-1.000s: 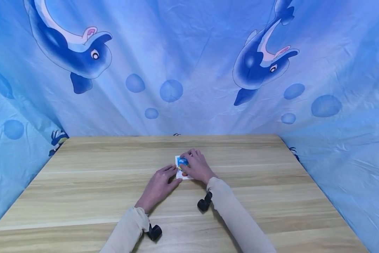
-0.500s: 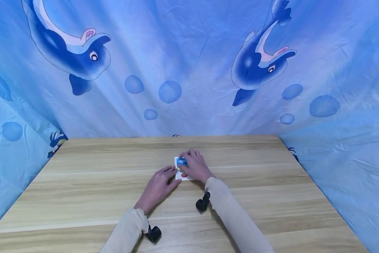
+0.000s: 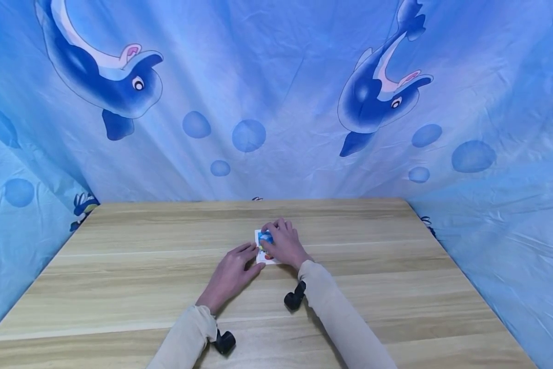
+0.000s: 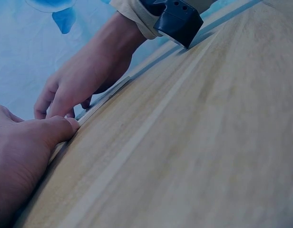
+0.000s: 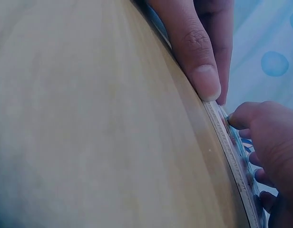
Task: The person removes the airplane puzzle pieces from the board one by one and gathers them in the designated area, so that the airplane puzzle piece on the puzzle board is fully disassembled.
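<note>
Right hand (image 3: 283,245) lies on small picture card (image 3: 260,250), fingers curled on its top. Left hand (image 3: 232,274) w/ straight fingers touches card's left edge on wooden table (image 3: 119,266).

Soft, even, blue-tinted light; my head view is sharp but bowed at the edges, my wrist views blurred up close
</note>
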### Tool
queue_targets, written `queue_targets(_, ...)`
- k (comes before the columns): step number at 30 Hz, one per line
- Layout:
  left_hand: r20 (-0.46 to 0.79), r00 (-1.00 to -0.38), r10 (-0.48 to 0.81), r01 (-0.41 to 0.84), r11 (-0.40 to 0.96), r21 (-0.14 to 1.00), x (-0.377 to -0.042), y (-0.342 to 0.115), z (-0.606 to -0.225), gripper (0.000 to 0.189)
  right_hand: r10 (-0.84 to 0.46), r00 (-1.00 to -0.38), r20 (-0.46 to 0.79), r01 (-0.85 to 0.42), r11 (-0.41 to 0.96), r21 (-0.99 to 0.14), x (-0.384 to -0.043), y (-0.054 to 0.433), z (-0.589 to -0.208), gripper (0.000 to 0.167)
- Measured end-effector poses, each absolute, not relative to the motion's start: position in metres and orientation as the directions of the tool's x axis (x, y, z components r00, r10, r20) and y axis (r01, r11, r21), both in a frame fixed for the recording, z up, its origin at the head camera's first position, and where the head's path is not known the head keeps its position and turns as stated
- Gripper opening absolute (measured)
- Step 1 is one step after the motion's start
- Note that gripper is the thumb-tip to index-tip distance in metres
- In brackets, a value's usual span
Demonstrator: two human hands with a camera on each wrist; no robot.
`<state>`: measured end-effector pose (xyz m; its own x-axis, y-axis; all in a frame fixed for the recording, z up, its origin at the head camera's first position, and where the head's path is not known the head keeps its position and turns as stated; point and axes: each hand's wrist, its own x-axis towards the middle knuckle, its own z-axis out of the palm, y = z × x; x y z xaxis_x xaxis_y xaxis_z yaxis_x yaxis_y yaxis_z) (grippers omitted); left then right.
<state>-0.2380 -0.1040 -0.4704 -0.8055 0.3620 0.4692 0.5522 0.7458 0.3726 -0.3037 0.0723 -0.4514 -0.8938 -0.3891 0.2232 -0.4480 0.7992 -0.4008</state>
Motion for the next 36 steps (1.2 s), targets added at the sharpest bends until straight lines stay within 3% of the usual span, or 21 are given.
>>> queue_targets(13,0.426,-0.83,0.359,0.528,0.753,0.394,-0.2365,-0.1043,-0.4699,0.045,-0.36,-0.91,0.203,-0.413,0.806,-0.423,-0.3039,0.0691,-0.451,0.027)
queue_targets(36,0.452,-0.818,0.355,0.539,0.748,0.387,-0.2365,-0.1035,-0.4718,0.044,-0.343,-0.913,0.221,-0.408,0.77,-0.49,-0.3036,0.0691,-0.451,0.026)
